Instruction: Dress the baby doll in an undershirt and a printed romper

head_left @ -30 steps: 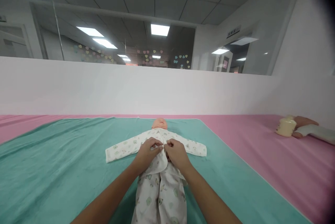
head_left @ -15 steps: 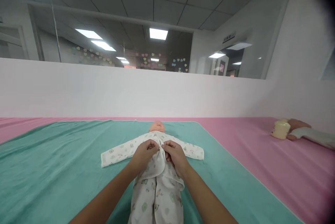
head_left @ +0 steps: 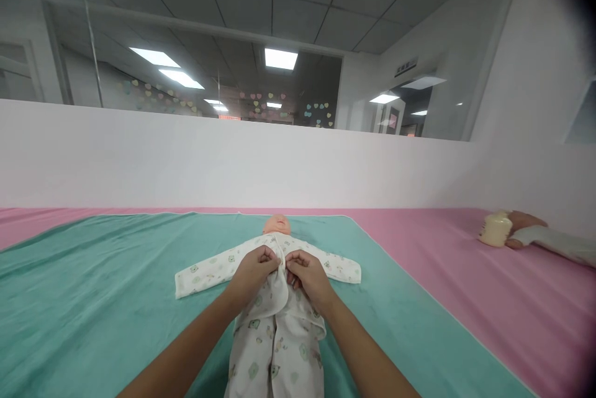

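A baby doll [head_left: 277, 223] lies on its back on a teal blanket [head_left: 116, 298], its head at the far end. It wears a white printed baby jacket [head_left: 214, 269], sleeves spread to both sides, and matching trousers [head_left: 254, 354]. At the jacket's front opening, my left hand [head_left: 255, 269] pinches one edge between thumb and fingers. Close beside it, my right hand [head_left: 307, 274] pinches the fabric on the other side of the opening. Whether a snap or tie lies between the fingertips is too small to tell. Below my hands, the jacket's lower flap hangs loosely over the trousers.
Pink sheeting [head_left: 419, 243] lies under and around the blanket. On the right, a pale yellow bottle-like container [head_left: 495, 229] stands beside another doll [head_left: 526, 222] in light clothing. A low white wall [head_left: 233, 165] with glass above it runs along the back.
Both hands stay at the jacket's front with only slight finger movement. The whole view has shifted slightly.
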Demonstrator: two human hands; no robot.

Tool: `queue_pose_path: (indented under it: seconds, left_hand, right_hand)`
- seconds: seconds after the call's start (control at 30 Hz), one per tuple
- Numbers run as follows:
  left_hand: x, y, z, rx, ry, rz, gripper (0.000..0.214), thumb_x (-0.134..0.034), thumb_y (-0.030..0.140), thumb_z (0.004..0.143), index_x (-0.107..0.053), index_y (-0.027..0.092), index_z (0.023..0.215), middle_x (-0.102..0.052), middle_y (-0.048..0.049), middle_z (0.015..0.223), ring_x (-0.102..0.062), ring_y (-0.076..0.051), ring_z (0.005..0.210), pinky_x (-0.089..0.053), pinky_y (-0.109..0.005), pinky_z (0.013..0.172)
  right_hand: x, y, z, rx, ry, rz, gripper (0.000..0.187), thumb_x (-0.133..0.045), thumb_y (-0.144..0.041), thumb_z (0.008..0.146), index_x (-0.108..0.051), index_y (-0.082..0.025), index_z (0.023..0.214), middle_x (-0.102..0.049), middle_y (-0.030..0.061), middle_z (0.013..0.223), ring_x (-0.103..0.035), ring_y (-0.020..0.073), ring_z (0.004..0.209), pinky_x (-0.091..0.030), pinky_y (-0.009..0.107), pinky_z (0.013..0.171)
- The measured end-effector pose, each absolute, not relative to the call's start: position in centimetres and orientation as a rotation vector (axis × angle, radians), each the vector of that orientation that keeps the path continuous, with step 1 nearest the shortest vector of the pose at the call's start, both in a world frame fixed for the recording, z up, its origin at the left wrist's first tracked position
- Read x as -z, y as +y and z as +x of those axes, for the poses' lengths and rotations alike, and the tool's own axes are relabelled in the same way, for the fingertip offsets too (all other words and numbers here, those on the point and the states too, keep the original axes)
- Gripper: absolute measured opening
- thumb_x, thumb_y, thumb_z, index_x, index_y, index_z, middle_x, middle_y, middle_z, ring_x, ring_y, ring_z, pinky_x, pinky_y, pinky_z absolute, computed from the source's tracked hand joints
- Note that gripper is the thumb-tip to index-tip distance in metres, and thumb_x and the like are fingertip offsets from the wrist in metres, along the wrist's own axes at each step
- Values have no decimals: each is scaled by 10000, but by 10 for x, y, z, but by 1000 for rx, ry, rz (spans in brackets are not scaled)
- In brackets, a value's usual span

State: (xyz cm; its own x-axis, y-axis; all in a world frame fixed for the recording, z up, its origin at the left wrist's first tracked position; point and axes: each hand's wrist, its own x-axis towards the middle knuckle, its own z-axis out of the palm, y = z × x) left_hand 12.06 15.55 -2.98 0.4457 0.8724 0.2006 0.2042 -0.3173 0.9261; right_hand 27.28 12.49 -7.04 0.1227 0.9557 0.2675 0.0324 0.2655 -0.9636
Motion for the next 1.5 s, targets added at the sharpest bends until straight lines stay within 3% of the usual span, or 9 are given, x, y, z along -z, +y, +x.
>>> queue_pose_path:
  seconds: [0.3, 0.47, 0.7, 0.83, 1.07, 1.2, 1.4, 1.5]
  left_hand:
    - [29, 157, 121, -881, 912, 1783, 155, -531, 337, 738, -541, 186, 771, -495, 36, 607, -436, -105, 526, -299, -201, 485]
    - [30, 160, 121, -918, 1001, 1875, 139, -524, 299, 721, -524, 173, 664, -487, 32, 590, -436, -111, 556, -289, -205, 505]
    - [29, 159, 120, -865, 987, 1883, 231, -560, 399, 714, -571, 172, 670, -584, 5, 661, -508, -146, 628, -321, -218, 537]
    - [27, 158, 120, -903, 993, 1868, 171, -555, 339, 719, -597, 173, 707, -607, -4, 698, -538, -154, 670, -358, -230, 583]
    - [38, 164, 116, -976, 766, 1613, 219, -590, 304, 721, -557, 183, 900, -611, 1, 764, -566, -136, 713, -413, -231, 649]
    - [41, 164, 117, -969, 772, 1663, 217, -588, 320, 726, -568, 179, 889, -615, -23, 824, -572, -151, 776, -418, -237, 672]
    - [43, 155, 119, -1053, 976, 1863, 152, -540, 317, 748, -556, 186, 823, -544, 9, 710, -510, -138, 662, -392, -237, 597]
    - [51, 148, 112, -1052, 932, 1972, 145, -500, 317, 788, -566, 187, 790, -573, -12, 771, -537, -161, 746, -426, -266, 681]
  right_hand:
    - [70, 124, 271, -908, -1251, -1114, 179, -573, -251, 702, -552, -195, 871, -547, -34, 614, -515, 92, 498, -367, 181, 420]
    - [67, 123, 269, -871, -1284, -1145, 206, -594, -292, 692, -543, -205, 871, -565, -25, 719, -522, 88, 492, -352, 186, 395]
    - [66, 120, 264, -676, -1358, -1296, 149, -586, -310, 699, -542, -206, 796, -487, -63, 538, -412, 68, 440, -299, 184, 422]
    - [64, 119, 263, -651, -1350, -1273, 148, -604, -276, 676, -536, -208, 789, -526, -55, 625, -406, 57, 463, -314, 179, 437]
    - [63, 120, 267, -860, -1284, -1181, 254, -552, -399, 751, -513, -189, 888, -524, -33, 638, -487, 82, 458, -339, 183, 387]
    - [66, 123, 270, -882, -1296, -1139, 255, -562, -392, 744, -517, -191, 893, -532, -28, 670, -520, 92, 487, -346, 185, 385]
    - [70, 119, 270, -855, -1299, -1147, 185, -502, -342, 780, -515, -183, 873, -518, -35, 569, -446, 89, 452, -330, 204, 414]
    - [74, 101, 263, -676, -1326, -1180, 128, -470, -310, 801, -512, -193, 830, -505, -29, 617, -444, 96, 532, -365, 225, 505]
